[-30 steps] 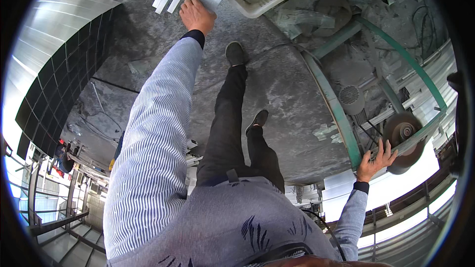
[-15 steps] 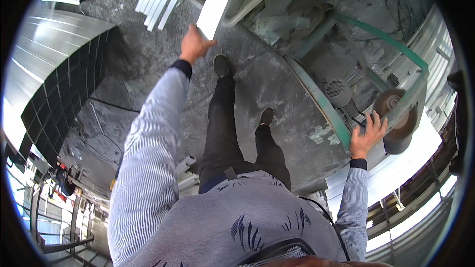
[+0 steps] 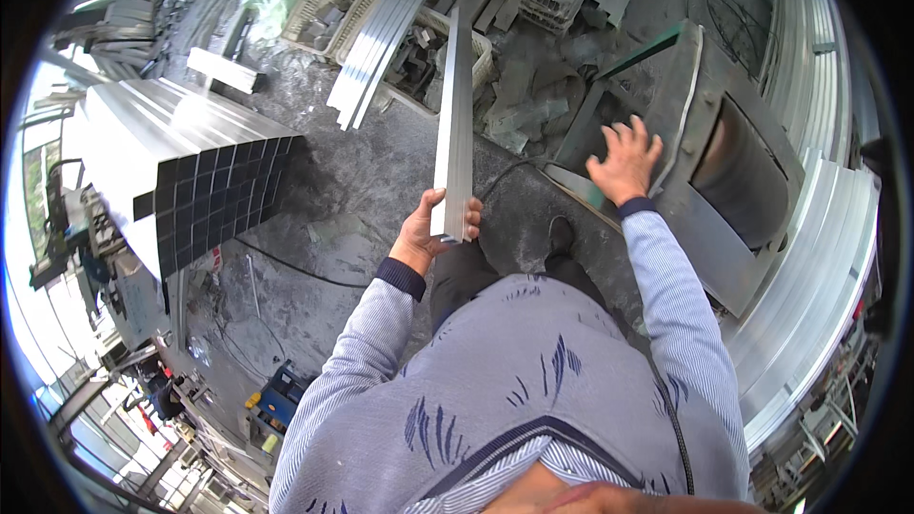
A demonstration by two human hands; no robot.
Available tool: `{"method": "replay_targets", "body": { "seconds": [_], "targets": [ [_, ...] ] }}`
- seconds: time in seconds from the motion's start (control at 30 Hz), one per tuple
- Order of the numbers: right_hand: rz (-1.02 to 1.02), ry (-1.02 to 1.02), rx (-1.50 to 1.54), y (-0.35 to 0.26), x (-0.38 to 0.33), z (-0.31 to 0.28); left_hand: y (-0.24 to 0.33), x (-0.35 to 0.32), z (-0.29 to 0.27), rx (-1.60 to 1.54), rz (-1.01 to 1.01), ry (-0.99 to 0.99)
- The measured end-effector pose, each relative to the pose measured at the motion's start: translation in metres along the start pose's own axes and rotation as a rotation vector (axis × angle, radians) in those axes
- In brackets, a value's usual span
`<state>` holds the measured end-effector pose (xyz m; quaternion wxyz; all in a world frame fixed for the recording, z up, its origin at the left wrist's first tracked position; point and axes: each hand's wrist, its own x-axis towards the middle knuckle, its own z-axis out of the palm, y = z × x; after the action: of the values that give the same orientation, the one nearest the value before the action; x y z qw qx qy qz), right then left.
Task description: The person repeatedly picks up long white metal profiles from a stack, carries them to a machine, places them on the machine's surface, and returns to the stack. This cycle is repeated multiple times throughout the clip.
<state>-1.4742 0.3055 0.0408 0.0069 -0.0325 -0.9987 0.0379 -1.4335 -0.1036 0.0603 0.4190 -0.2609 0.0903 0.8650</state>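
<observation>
A long, silvery square metal tube (image 3: 455, 124) points away from me, its near end raised in front of my body. My left hand (image 3: 433, 221) is wrapped round that near end, thumb on one side and fingers on the other. Over the near edge of a grey belt grinding machine (image 3: 700, 133) hovers my right hand (image 3: 625, 157), its fingers spread and holding nothing. Whether it touches the machine I cannot tell. The wide brown roller or belt (image 3: 747, 171) of the machine lies to the right of this hand.
Several loose metal tubes (image 3: 386, 48) rest on plastic crates (image 3: 487, 62) ahead. A big stack of square tubes (image 3: 224, 190) stands at left, and long metal profiles (image 3: 809, 276) lie at right. A dark cable (image 3: 305, 274) crosses the dusty floor.
My left hand has gone from reaching toward the tube's end to gripping it, drawn closer to my body. My right hand has moved to another part of the machine. The view has shifted.
</observation>
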Motion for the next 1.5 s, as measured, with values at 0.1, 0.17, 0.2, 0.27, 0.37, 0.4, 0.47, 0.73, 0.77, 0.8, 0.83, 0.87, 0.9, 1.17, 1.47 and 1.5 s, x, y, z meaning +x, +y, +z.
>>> {"method": "replay_targets", "body": {
  "seconds": [0.1, 0.17, 0.2, 0.27, 0.37, 0.4, 0.47, 0.73, 0.77, 0.8, 0.83, 0.87, 0.9, 1.17, 1.47, 1.5],
  "targets": [
    [-0.010, 0.020, 0.166, 0.011, -0.005, -0.005, -0.085, -0.048, 0.032, 0.492, 0.156, 0.360],
    [-0.016, 0.058, 0.406, 0.009, -0.011, -0.015, -0.130, -0.067, 0.050, 0.723, 0.218, 0.353],
    [-0.011, 0.084, 0.674, 0.003, -0.015, -0.022, -0.147, -0.070, 0.057, 0.878, 0.212, 0.439],
    [0.113, -0.093, 1.333, -0.011, -0.038, -0.041, -0.181, -0.069, 0.073, 1.234, 0.346, 0.541],
    [0.144, -0.109, 1.877, -0.022, -0.068, -0.076, -0.230, -0.045, 0.110, 1.581, 0.434, 0.693],
    [0.250, -0.018, 1.858, -0.021, -0.076, -0.087, -0.247, -0.033, 0.123, 1.656, 0.438, 0.716],
    [0.444, 0.186, 1.733, 0.001, -0.081, -0.105, -0.279, -0.009, 0.147, 1.817, 0.496, 0.721],
    [0.607, 0.392, 0.852, 0.154, -0.109, -0.103, -0.388, 0.092, 0.195, 2.185, 0.268, 0.661],
    [0.609, 0.375, 0.735, 0.162, -0.113, -0.101, -0.401, 0.098, 0.196, 2.191, 0.313, 0.629],
    [0.490, 0.439, 0.521, 0.170, -0.118, -0.100, -0.410, 0.104, 0.197, 2.224, 0.343, 0.603],
    [0.393, 0.471, 0.311, 0.178, -0.124, -0.099, -0.418, 0.109, 0.197, 2.253, 0.377, 0.578],
    [0.349, 0.425, 0.305, 0.183, -0.130, -0.097, -0.426, 0.112, 0.195, 2.284, 0.395, 0.579],
    [0.360, 0.365, 0.282, 0.186, -0.134, -0.096, -0.432, 0.113, 0.192, 2.315, 0.408, 0.583],
    [0.225, 0.209, 0.174, 0.166, -0.210, -0.087, -0.481, 0.058, 0.135, 2.262, 0.372, 0.597],
    [0.154, 0.170, 0.222, 0.118, -0.337, -0.080, -0.544, -0.037, 0.051, 2.235, 0.414, 0.667],
    [0.149, 0.167, 0.238, 0.114, -0.352, -0.080, -0.551, -0.047, 0.043, 2.238, 0.398, 0.670]
  ]
}}
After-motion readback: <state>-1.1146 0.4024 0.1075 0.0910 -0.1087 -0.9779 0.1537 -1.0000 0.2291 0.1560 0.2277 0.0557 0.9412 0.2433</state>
